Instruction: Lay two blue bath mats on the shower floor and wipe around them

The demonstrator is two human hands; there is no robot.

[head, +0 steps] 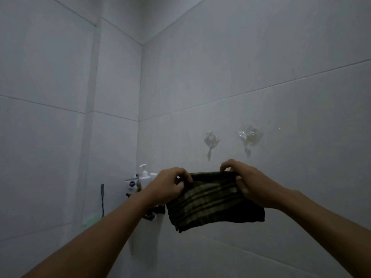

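Now we pinch the dark striped cloth by its top edge, our left hand and right hand gripping opposite corners; two clear wall hooks sit just above our right hand.

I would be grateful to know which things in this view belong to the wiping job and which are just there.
In use:
- striped cloth, gripped by left hand and right hand

Just there:
- two clear wall hooks
- pump bottle
- tube

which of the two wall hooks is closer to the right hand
The right-side hook, the larger clear one. It sits just above the right hand, while the smaller hook is farther left, over the gap between the hands.
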